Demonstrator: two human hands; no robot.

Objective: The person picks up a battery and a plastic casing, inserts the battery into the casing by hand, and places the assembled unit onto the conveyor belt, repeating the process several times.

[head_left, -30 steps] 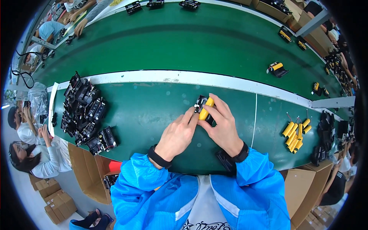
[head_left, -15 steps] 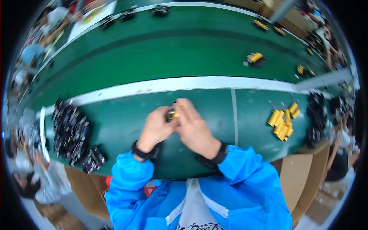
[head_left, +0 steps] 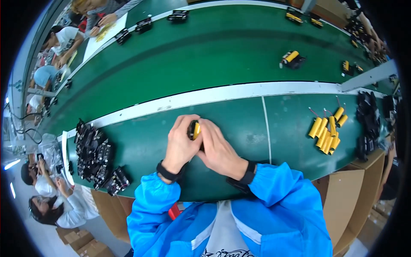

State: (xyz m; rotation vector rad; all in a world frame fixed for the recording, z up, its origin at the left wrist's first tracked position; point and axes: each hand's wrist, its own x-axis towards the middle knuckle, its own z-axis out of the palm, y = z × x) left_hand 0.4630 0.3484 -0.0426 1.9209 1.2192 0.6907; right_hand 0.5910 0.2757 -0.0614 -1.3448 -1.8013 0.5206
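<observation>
My left hand [head_left: 179, 143] and my right hand [head_left: 220, 148] meet over the green worktop, wrapped round a small black housing with a yellow cylinder [head_left: 196, 130]. Only its upper part shows between my thumbs and fingers; the rest is hidden. To the left lies a heap of black electronic assemblies [head_left: 92, 154], with one black assembly [head_left: 117, 181] at its near edge. On the right, several yellow cylinders with thin wires [head_left: 327, 132] lie in a loose group.
Beyond a pale rail [head_left: 184, 101] runs a green belt [head_left: 205, 55] carrying black-and-yellow units [head_left: 293, 59]. Black parts [head_left: 369, 122] are piled at the far right. Open cardboard boxes [head_left: 342, 201] flank me below the worktop. Other people [head_left: 64, 43] sit across the belt and at left.
My hands stay closed round the housing, the right fingers now lying more over its side. The whole view has shifted slightly, and the scene is sharper.
</observation>
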